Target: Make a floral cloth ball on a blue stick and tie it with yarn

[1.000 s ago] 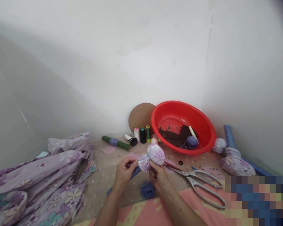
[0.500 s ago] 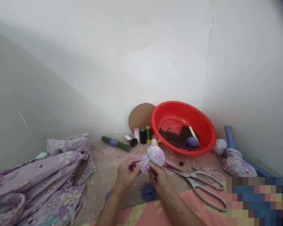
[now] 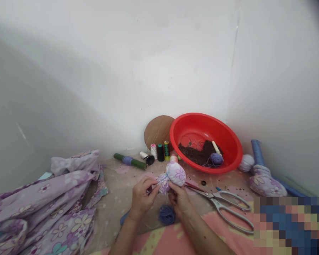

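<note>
- Near the middle of the lower frame I have the bundle (image 3: 176, 174), a flowered ball of padded cloth drawn in at the neck, with its gathered end (image 3: 164, 184) fanning out to the left.
- My right hand (image 3: 180, 201) is mostly closed, thumb up against the underside of the ball where it meets the neck, fingers curled beneath.
- My left hand (image 3: 143, 198) is half curled, thumb and fingertips pinching at the edge of the gathered end; I can't tell what the dark bit between them is.
- As I judge it, I'm at the handling of those gathers, the right steadying and the left doing the fine work. Any next move there calls for a light pinch on the left and a firm neck on the right, so the folds don't slip.
- Blue yarn (image 3: 167, 215) lies just below my hands, at lower centre.
- Scissors (image 3: 215, 202) lie with handles spread at lower right, below the red basin (image 3: 218, 124).
- Flowered cloth (image 3: 58, 187) is heaped at lower left.
</note>
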### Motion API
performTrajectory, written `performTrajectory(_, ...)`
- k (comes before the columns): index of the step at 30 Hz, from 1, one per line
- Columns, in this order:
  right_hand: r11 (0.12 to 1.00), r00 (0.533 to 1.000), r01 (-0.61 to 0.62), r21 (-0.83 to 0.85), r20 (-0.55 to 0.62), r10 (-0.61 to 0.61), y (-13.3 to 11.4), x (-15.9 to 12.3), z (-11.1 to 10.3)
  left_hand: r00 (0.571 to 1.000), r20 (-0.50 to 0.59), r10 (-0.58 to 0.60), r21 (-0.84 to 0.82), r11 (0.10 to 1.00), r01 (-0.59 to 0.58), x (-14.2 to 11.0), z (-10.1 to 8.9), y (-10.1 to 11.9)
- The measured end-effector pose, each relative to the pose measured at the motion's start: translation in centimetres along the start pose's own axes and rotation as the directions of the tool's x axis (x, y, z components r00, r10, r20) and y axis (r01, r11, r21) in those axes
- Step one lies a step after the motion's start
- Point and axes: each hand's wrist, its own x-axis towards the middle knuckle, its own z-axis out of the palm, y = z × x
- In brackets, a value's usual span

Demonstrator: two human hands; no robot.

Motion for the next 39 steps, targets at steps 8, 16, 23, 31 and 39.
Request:
performTrajectory(8,1.000,1.000,0.010,0.005,-0.029,-0.010,0.0,0.2,-0.1,0.999,0.032,-0.013,-0.039,0.999,0.014,-0.4,0.5,-0.3)
performTrajectory(16,1.000,1.000,0.001,-0.031,0.018,-0.001,0.5,0.1,-0.4,0.985,0.100,-0.140,-0.068,0.987,0.147,0.1,-0.1,-0.4)
performTrajectory(23,0.999,1.000,0.008,-0.045,-0.022,-0.009,0.4,0.1,-0.4,0.976,0.121,-0.183,-0.099,0.976,0.195,0.1,0.1,-0.4)
performTrajectory(31,0.999,1.000,0.018,-0.048,-0.004,-0.019,0.6,0.2,-0.5,0.934,0.181,-0.308,-0.136,0.933,0.334,0.2,0.3,-0.6)
performTrajectory(39,1.000,1.000,0.007,-0.023,0.003,-0.007,0.4,0.3,-0.6,0.906,0.208,-0.369,-0.225,0.883,0.412,0.0,0.6,-1.0)
